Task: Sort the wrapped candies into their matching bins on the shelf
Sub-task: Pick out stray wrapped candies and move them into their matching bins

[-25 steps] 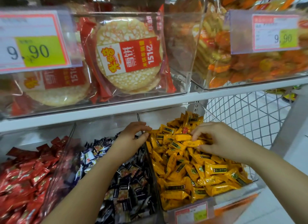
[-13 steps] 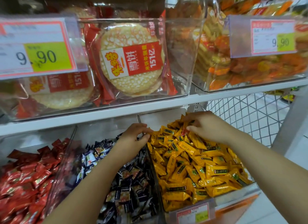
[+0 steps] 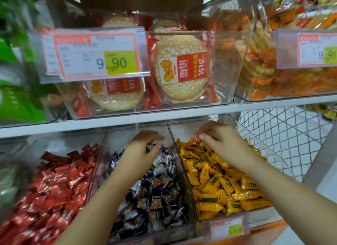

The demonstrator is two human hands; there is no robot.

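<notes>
Red candy (image 3: 197, 136): location? (Tech 1)

Pinched at the fingertips of right hand (image 3: 226, 144). Raised above the rear of yellow bin (image 3: 260, 217), clear of the yellow candies (image 3: 218, 181). (Tech 2)

Matching bin? (Tech 1)

Red bin (image 3: 60, 144), far left of the row. Separated from the candy by dark bin (image 3: 124, 137). Probable travel: leftward, across both dividers. (Tech 2)

Long axis of the candy? (Tech 1)

Too small and blurred to determine. (Tech 2)

Left hand (image 3: 142, 149) status? (Tech 1)

Fingers curled above the dark candies (image 3: 160, 186), at the rear of dark bin. Grasping or idle: cannot tell. Nearer to red bin than right hand. (Tech 2)

Recommendation? (Tech 1)

Either a long cross-body reach with right hand, or a transfer to left hand first. Release only above the red candies (image 3: 54, 186). (Tech 2)
</notes>
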